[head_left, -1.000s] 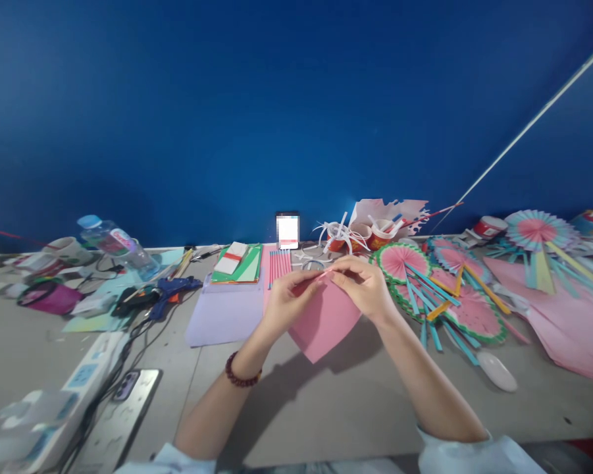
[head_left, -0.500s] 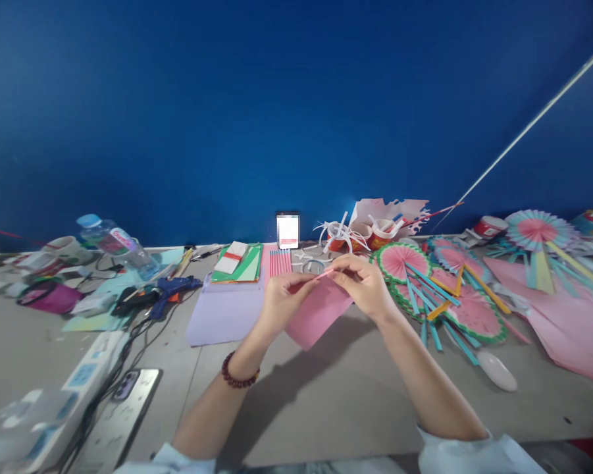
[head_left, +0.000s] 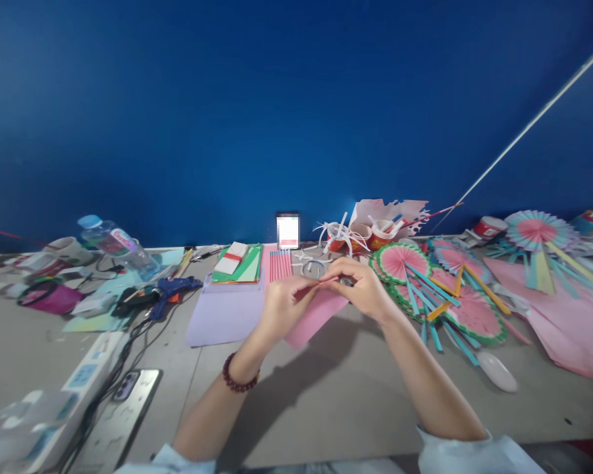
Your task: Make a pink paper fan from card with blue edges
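Between both hands, above the grey table, hangs a sheet of pink paper (head_left: 316, 319). My left hand (head_left: 286, 303) pinches its upper edge with thumb and fingers. Close beside it, almost touching, my right hand (head_left: 358, 286) pinches the same edge, which looks narrowly folded or rolled. The fingers hide most of that edge. Behind my left hand lie pink paper with darker pink strips (head_left: 280, 263) and a purple sheet (head_left: 224, 319).
Paper fans (head_left: 403, 262) with blue strips lie right, near a white computer mouse-like object (head_left: 496, 371) and pink sheets (head_left: 567, 322). Leftward are a glue gun (head_left: 172, 291), a tilted bottle (head_left: 116, 242), a power strip (head_left: 81, 382) and a phone (head_left: 126, 411). A lit screen (head_left: 289, 232) stands by the blue wall.
My hands have come closer together along the paper's upper edge. The hanging part of the pink paper looks shorter and its lower corner has risen slightly.
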Motion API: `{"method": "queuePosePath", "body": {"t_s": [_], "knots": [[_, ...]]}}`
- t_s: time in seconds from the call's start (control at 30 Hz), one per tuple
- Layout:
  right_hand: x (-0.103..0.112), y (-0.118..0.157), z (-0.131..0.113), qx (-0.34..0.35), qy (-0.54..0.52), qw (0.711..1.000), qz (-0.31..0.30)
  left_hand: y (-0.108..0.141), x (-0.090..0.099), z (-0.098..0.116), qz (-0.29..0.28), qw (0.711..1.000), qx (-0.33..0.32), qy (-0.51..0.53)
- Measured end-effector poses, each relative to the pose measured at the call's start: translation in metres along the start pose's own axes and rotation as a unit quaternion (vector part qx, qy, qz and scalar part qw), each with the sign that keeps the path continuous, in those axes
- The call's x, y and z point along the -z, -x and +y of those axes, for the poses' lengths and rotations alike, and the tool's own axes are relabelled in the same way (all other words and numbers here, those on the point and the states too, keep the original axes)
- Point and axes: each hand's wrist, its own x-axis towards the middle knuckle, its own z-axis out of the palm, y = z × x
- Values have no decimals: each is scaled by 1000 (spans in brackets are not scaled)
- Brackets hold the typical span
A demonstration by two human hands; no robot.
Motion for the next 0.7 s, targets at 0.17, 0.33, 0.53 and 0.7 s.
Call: {"method": "queuePosePath", "body": {"t_s": [0.17, 0.33, 0.53, 0.7], "knots": [[0, -2, 2, 18, 42, 999, 29, -1, 4, 0, -42, 998, 38, -24], [-2, -3, 0, 22, 51, 998, 30, -2, 7, -5, -33, 997, 59, -26], [-3, -3, 0, 17, 45, 998, 30, -3, 8, -4, -26, 997, 62, -31], [-4, -4, -1, 17, 43, 998, 31, -2, 7, -6, -10, 998, 51, -45]]}}
